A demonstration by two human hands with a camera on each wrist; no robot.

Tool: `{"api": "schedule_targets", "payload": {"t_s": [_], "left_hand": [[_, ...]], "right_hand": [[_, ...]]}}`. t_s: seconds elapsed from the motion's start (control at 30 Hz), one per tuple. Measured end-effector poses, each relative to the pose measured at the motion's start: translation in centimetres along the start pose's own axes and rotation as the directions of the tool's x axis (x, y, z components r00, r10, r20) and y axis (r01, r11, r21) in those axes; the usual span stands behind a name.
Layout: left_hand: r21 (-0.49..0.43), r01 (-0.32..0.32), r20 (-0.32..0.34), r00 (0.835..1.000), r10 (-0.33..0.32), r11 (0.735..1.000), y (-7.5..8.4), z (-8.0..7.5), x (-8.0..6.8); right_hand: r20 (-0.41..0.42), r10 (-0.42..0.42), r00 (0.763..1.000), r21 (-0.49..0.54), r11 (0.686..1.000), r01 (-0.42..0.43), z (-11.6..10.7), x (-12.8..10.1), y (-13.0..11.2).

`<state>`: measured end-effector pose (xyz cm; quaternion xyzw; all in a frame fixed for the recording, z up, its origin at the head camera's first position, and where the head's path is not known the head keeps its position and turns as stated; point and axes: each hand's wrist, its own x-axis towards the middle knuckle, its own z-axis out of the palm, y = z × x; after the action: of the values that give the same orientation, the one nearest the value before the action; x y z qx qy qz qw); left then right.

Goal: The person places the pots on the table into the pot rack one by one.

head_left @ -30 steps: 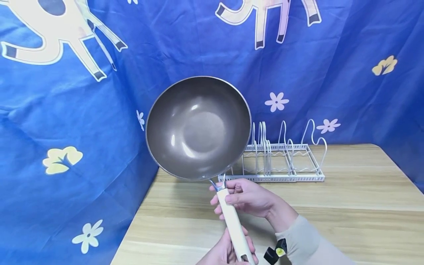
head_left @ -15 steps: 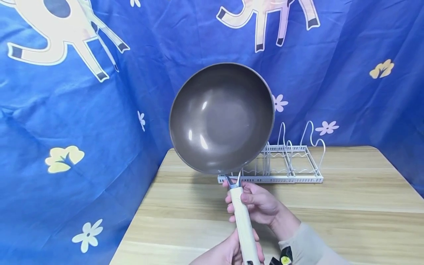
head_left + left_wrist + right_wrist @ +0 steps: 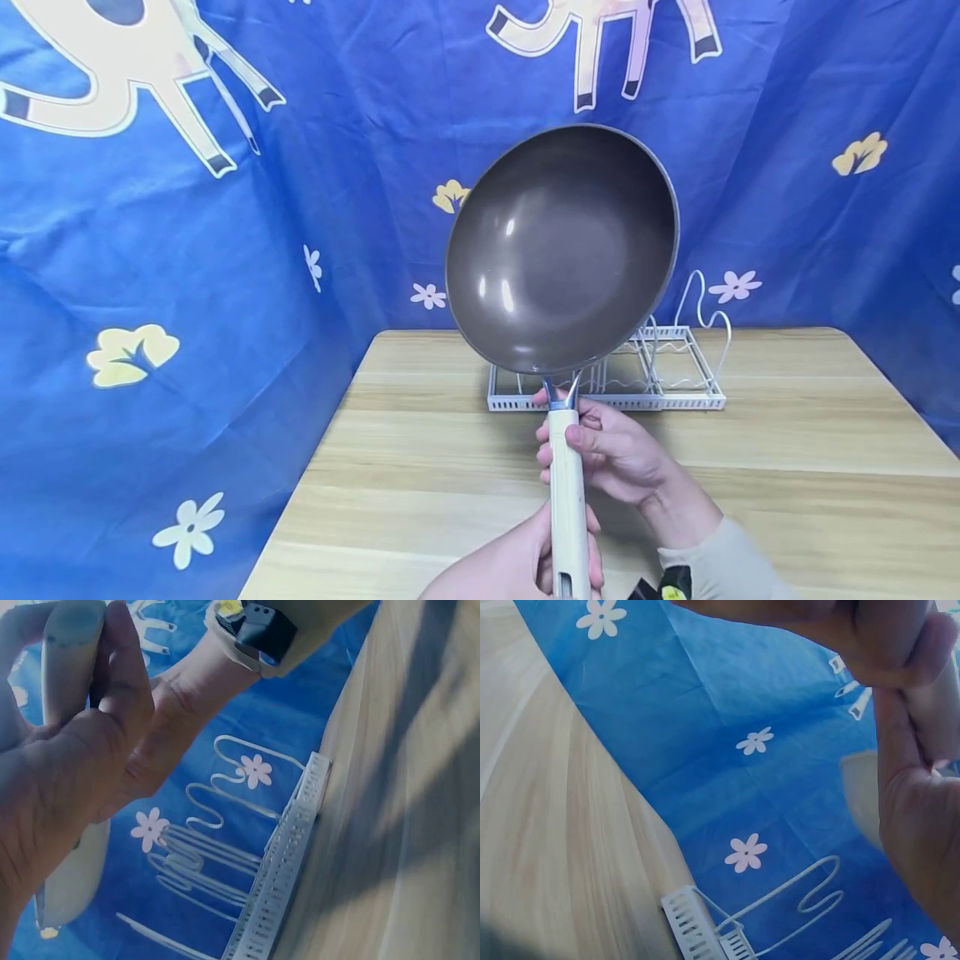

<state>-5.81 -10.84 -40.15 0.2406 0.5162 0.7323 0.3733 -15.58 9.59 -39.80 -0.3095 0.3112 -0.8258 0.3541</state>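
A wok (image 3: 562, 250) with a dark, shiny interior is held up off the table, tilted so its inside faces me. Its long cream handle (image 3: 567, 500) points down towards me from a metal bracket. My right hand (image 3: 626, 458) grips the upper handle just below that bracket, thumb laid along the front. Lower down, my left hand (image 3: 517, 554) is wrapped round the handle near its end. In the left wrist view the butt of the handle (image 3: 71, 667) sits between the left fingers, and the pale outside of the wok (image 3: 75, 877) shows below.
Behind the wok, a white wire rack (image 3: 675, 400) with upright loops stands at the back of the wooden table (image 3: 405, 467), partly hidden by the wok. A blue patterned cloth (image 3: 315, 167) hangs behind and on both sides.
Both hands have carried the wok to the right and somewhat higher, so it now covers more of the rack. The handle has swung closer to vertical. Both grips stay the same.
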Motion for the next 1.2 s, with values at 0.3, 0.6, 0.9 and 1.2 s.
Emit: {"api": "schedule_targets", "payload": {"t_s": [0.3, 0.6, 0.9, 1.2], "left_hand": [[0.332, 0.102, -0.190, 0.981, -0.039, 0.938, 0.8, 0.6, 0.6], [0.447, 0.121, -0.322, 0.946, 0.033, 0.886, -0.4, 0.6, 1.1], [0.608, 0.137, -0.404, 0.901, 0.157, 0.782, -0.8, 0.6, 0.9], [0.503, 0.153, -0.424, 0.901, 0.089, 0.851, -0.6, 0.1, -0.1]], "right_hand": [[-0.166, -0.071, 0.984, -0.164, 0.986, 0.044, -0.3, -1.3, -0.9], [-0.382, -0.112, 0.917, -0.418, 0.906, -0.063, 0.4, -2.1, -1.6], [-0.526, -0.200, 0.827, -0.538, 0.831, -0.141, 2.5, -1.0, -1.4], [-0.558, -0.210, 0.803, -0.590, 0.781, -0.206, 3.1, 0.0, -0.7]]}}
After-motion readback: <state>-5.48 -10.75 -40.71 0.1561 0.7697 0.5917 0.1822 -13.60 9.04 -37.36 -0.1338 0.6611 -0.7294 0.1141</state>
